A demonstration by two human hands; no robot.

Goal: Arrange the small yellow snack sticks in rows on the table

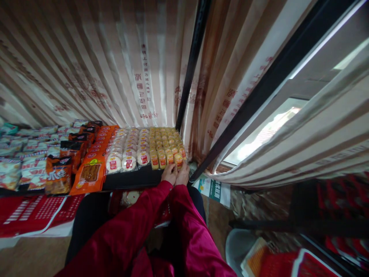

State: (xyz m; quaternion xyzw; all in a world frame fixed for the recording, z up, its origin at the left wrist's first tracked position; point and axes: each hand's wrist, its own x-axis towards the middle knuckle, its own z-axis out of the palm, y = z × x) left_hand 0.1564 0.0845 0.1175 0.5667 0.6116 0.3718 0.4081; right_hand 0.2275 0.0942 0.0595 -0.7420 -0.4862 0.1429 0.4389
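Both hands meet at the front right corner of a black shelf point(129, 180). My left hand point(169, 174) and my right hand point(182, 175) have their fingers closed around the lower end of a small yellow packaged cake point(178, 160) with a red label. It stands at the right end of the front row of similar yellow cakes point(162, 158). The fingertips are partly hidden. Left of these are rows of round white wrapped cakes point(128, 163) with red labels.
Further left lie flat orange snack packets point(90, 173), orange-and-black bags point(58, 175) and several white bags point(33, 173). A beige curtain point(121, 69) hangs behind; a black post point(191, 65) and slanted bar point(245, 127) border the right. Red baskets point(31, 213) stand below left.
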